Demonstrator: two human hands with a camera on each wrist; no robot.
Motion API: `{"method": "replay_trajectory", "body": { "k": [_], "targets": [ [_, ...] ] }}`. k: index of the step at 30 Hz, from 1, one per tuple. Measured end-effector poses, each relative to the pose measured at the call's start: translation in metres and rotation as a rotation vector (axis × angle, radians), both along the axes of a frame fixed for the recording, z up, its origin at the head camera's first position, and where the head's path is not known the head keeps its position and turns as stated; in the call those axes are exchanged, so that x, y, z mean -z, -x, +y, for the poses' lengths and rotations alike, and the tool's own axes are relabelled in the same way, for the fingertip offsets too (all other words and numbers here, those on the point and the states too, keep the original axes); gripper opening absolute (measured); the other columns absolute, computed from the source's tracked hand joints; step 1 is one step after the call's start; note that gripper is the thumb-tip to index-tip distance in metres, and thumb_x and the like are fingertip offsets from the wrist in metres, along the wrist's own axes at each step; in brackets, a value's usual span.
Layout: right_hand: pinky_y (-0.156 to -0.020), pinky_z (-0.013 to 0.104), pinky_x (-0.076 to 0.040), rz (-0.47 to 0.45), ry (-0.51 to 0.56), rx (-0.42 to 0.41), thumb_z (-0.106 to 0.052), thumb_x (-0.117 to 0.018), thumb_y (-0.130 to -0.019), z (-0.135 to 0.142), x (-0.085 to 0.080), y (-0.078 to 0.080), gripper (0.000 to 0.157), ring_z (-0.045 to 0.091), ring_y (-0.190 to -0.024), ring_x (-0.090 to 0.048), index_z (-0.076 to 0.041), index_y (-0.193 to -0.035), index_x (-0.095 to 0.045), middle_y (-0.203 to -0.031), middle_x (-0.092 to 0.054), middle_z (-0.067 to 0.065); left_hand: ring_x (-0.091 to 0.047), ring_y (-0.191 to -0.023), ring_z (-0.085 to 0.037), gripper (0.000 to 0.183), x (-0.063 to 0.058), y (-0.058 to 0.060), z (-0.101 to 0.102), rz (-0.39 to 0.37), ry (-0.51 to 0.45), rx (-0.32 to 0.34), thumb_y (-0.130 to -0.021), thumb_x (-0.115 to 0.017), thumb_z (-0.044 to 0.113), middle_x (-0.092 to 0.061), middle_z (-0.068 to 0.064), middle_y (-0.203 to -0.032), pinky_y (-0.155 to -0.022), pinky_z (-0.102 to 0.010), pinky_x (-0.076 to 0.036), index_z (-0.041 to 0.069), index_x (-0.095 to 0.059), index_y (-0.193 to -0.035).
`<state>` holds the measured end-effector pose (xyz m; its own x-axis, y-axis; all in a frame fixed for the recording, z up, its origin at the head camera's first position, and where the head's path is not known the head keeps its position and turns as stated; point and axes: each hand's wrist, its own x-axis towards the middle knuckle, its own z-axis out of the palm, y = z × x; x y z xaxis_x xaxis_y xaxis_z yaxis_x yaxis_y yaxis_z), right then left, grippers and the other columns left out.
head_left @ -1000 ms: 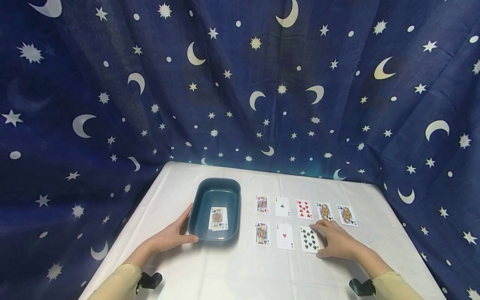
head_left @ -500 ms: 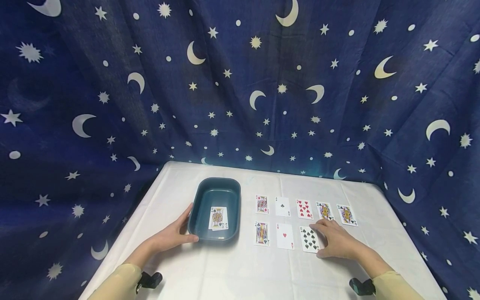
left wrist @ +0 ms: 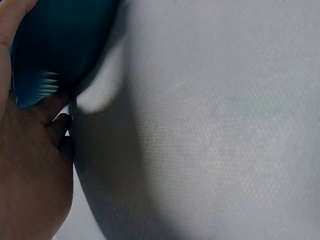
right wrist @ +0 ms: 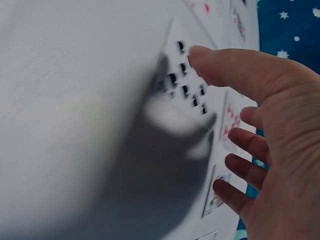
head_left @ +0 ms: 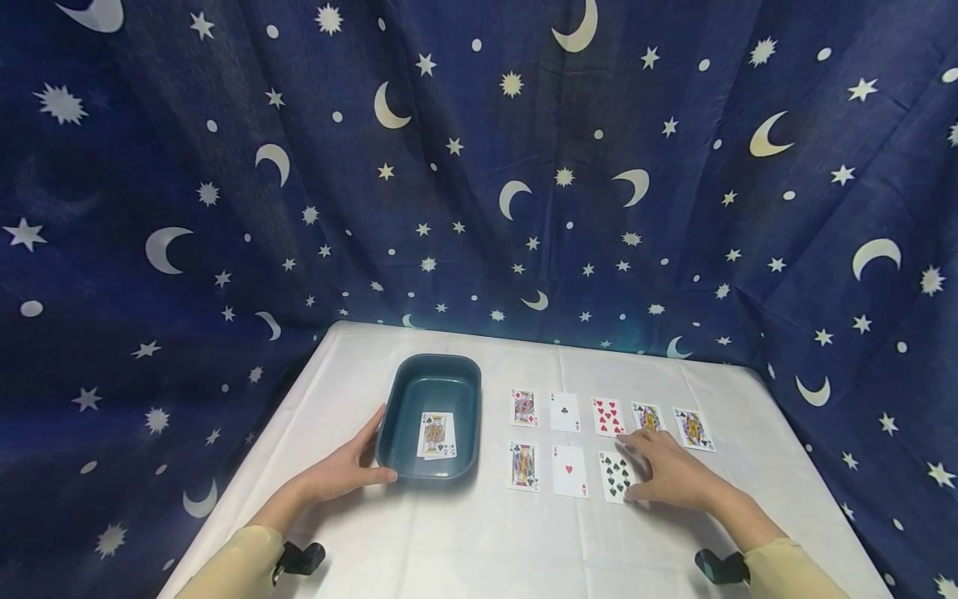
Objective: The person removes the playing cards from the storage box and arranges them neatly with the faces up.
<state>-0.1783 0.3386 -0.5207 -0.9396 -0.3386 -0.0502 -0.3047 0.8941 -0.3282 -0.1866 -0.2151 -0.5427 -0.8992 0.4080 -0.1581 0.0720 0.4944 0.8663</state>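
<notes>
My left hand (head_left: 340, 474) rests against a dark teal tub (head_left: 437, 395), its thumb at the near left corner and its fingers along the left outer wall. Inside the tub lie overlapped playing cards, a court card (head_left: 434, 434) on top. Over on the right, my right hand (head_left: 666, 470) hovers with thumb and fingers spread at the right edge of a number card of spades (head_left: 616, 477). In the right wrist view the thumb (right wrist: 205, 62) overlaps that spade card, and a hand-shaped shadow falls beside it. The fingers partly cover a court card (head_left: 647, 416) behind.
Several other face-up cards lie in two rows: an ace of hearts (head_left: 570, 472), a jack-like court card (head_left: 523, 466), an ace of clubs (head_left: 565, 412), a number card of hearts (head_left: 608, 416), others beside. A white cloth (head_left: 464, 549) covers the table. A starry blue curtain (head_left: 479, 166) hangs behind.
My right hand has shifted slightly left and away from me over the spade card. The left hand and tub have stayed put.
</notes>
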Motion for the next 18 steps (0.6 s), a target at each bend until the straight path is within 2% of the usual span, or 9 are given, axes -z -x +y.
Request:
{"method": "replay_trajectory", "body": {
  "k": [4, 9, 14, 18],
  "targets": [
    [-0.099, 0.053, -0.034, 0.069, 0.016, -0.009, -0.049, -0.081, -0.062, -0.012, -0.010, 0.008, 0.085, 0.027, -0.123, -0.037, -0.015, -0.134, -0.050, -0.131, -0.046, 0.004, -0.014, -0.139, -0.018, 0.108, 0.000, 0.000, 0.000, -0.006, 0.003, -0.006, -0.074, -0.078, 0.037, -0.009, 0.001, -0.154, -0.109, -0.041, -0.024, 0.044, 0.003, -0.146],
    [-0.100, 0.054, -0.033, 0.121, 0.029, -0.021, -0.050, -0.077, -0.068, -0.036, -0.025, 0.017, 0.081, 0.025, -0.126, -0.034, -0.021, -0.137, -0.046, -0.135, -0.044, 0.001, -0.014, -0.139, -0.018, 0.108, 0.000, 0.000, 0.000, 0.001, 0.008, -0.012, -0.074, -0.078, 0.038, -0.009, 0.001, -0.154, -0.109, -0.040, -0.023, 0.044, 0.002, -0.146],
    [-0.101, 0.052, -0.033, 0.175, 0.050, -0.043, -0.059, -0.070, -0.071, -0.069, -0.035, 0.028, 0.081, 0.020, -0.127, -0.034, -0.025, -0.139, -0.043, -0.136, -0.044, -0.004, -0.012, -0.139, -0.017, 0.109, -0.001, -0.001, 0.001, 0.006, 0.008, -0.011, -0.073, -0.078, 0.036, -0.008, 0.001, -0.154, -0.109, -0.040, -0.023, 0.041, 0.003, -0.147],
    [-0.103, 0.049, -0.032, 0.213, 0.067, -0.076, -0.059, -0.069, -0.072, -0.099, -0.041, 0.037, 0.082, 0.018, -0.129, -0.032, -0.027, -0.141, -0.039, -0.137, -0.042, -0.006, -0.013, -0.139, -0.018, 0.110, 0.000, -0.002, 0.001, 0.006, 0.013, -0.017, -0.073, -0.078, 0.037, -0.009, -0.001, -0.154, -0.109, -0.041, -0.022, 0.041, 0.003, -0.147]
  ]
}}
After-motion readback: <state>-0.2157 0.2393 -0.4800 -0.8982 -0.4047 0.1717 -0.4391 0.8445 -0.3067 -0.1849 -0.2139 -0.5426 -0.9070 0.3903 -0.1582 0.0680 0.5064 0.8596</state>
